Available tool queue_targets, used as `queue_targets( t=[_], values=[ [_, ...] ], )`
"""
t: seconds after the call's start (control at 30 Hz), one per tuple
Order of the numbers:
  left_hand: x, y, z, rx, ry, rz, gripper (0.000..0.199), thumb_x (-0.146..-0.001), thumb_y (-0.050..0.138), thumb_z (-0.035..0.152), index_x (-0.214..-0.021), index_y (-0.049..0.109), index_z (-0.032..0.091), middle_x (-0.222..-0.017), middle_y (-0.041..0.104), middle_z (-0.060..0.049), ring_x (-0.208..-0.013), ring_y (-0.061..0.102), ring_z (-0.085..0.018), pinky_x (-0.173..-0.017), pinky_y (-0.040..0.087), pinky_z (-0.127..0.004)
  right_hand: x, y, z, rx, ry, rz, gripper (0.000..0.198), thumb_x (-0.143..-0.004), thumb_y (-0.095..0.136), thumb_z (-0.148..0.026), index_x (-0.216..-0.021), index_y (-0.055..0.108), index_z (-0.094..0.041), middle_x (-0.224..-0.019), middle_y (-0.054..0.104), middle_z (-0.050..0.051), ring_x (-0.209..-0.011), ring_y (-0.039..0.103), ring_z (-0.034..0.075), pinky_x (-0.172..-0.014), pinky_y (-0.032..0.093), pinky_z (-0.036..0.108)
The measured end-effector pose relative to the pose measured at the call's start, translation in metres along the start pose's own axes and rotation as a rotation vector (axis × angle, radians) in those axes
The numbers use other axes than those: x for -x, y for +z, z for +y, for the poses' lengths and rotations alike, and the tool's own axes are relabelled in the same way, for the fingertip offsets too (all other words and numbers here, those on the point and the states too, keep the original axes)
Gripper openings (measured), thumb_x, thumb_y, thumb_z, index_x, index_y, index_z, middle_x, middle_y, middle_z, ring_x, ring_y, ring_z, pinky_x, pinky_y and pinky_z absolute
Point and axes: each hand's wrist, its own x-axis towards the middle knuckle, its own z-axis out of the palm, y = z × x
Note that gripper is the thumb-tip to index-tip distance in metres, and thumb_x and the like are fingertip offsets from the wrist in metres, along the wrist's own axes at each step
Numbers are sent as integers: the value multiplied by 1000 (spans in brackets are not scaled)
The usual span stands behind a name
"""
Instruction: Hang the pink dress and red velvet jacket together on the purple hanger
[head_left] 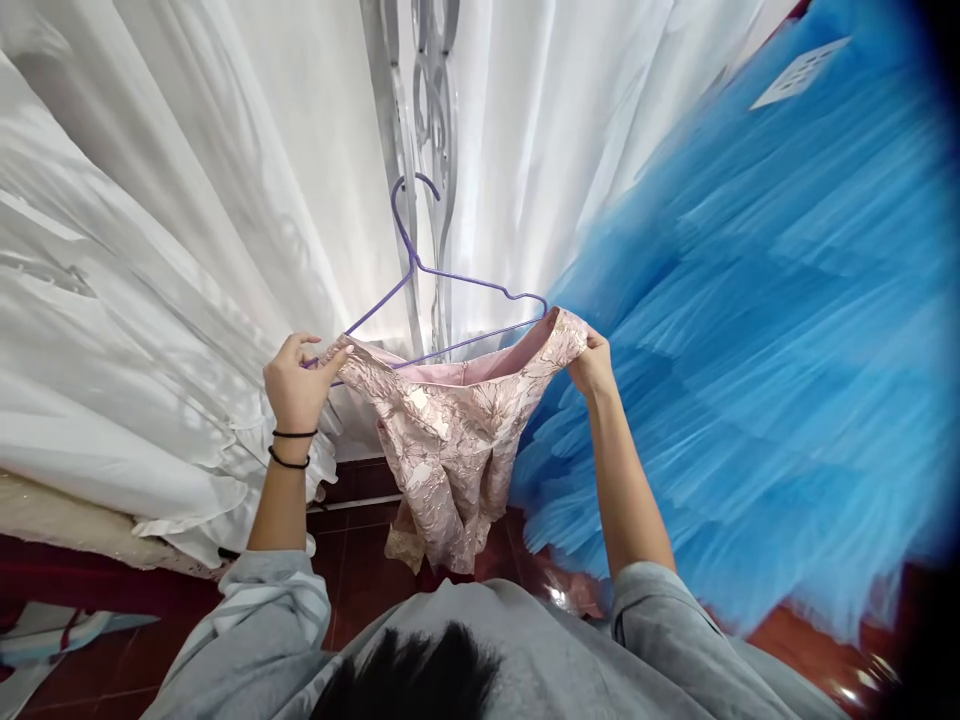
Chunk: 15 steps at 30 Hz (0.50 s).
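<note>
A pink brocade dress (457,430) with a metallic floral pattern hangs in front of me, its wide neckline stretched between my hands. My left hand (296,385) pinches the left shoulder of the dress, where the end of a purple hanger (409,265) pokes out by the fingers. My right hand (591,362) grips the other shoulder, its fingers partly hidden behind the cloth. The hanger's right end lies at the neckline near that shoulder. The hanger's hook points up in front of a silver scrollwork metal stand (433,110); I cannot tell whether it is hooked there.
White draped curtains (300,180) fill the back and left. A large blue tulle gown (750,350) spreads along the right, close to my right arm, with a white tag (799,73) near its top. Dark red tiles (360,560) cover the floor.
</note>
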Motion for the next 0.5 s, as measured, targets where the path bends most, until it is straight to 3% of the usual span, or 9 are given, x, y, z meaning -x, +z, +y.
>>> queue_targets(
  t=[0.1,0.23,0.37,0.5],
  values=[
    [-19,-8,-14,22,41,-38,36,-71,78,47,-88,66,18,-55,39,7,-53,41,-11,-55,33,-24,-17,9,-8,23,-13,-94,49,-48,91,-40,-93,77,-25,-99,78,1,-101,71,25,-90,58,37],
    [-32,-17,-21,-22,47,-68,37,-69,79,49,-83,68,17,-56,42,6,-55,42,-11,-54,33,-23,-45,31,-25,67,2,-260,44,-42,94,-41,-77,76,-22,-82,77,0,-91,71,25,-84,58,34],
    [-41,-28,-21,-12,76,-95,31,-69,78,45,-83,70,18,-58,46,4,-56,44,-11,-55,35,-23,-64,58,-48,153,-42,-427,41,-43,94,-42,-70,75,-18,-73,73,0,-78,69,21,-75,57,32],
    [-50,-30,-25,126,80,-205,35,-70,75,46,-91,74,18,-56,39,6,-53,37,-10,-54,34,-22,-66,82,-61,310,-130,-505,38,-48,91,-44,-63,70,-16,-59,64,-1,-71,65,21,-63,53,29]
  ],
)
